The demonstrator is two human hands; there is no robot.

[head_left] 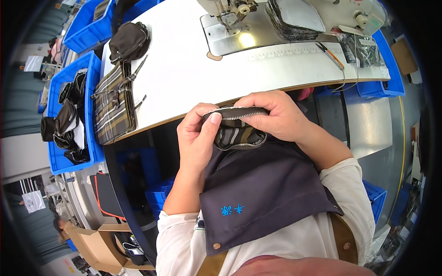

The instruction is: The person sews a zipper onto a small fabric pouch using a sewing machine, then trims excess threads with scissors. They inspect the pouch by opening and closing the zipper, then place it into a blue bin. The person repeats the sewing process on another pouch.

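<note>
White worktop spread across the view from ten o'clock to two o'clock, its near edge bending round the person, with a grey-floored workroom beyond on both sides. At twelve o'clock stood a sewing machine, a bright light shining on its metal bed. A stack of dark-edged pieces lay at one o'clock; near two o'clock were orange-handled snips and, just beyond them, clear plastic bags.

At the centre, in front of the worktop's edge and above a dark apron, was the brown pouch. Its mouth gaped toward the person, silvery zip teeth running along both edges and a striped surface showing between them. The left hand pinched its ten o'clock end, thumb on the near side and fingers folded behind. The right hand gripped its two o'clock end narrowly between thumb and fingers, so both hands held the same upper edge.

Between nine and ten o'clock, striped fabric pieces lay on the worktop, with a rounded dark bag past them toward half past ten. Just outside, at nine o'clock, a blue bin held more dark items. A cardboard box sat open between seven and eight.
</note>
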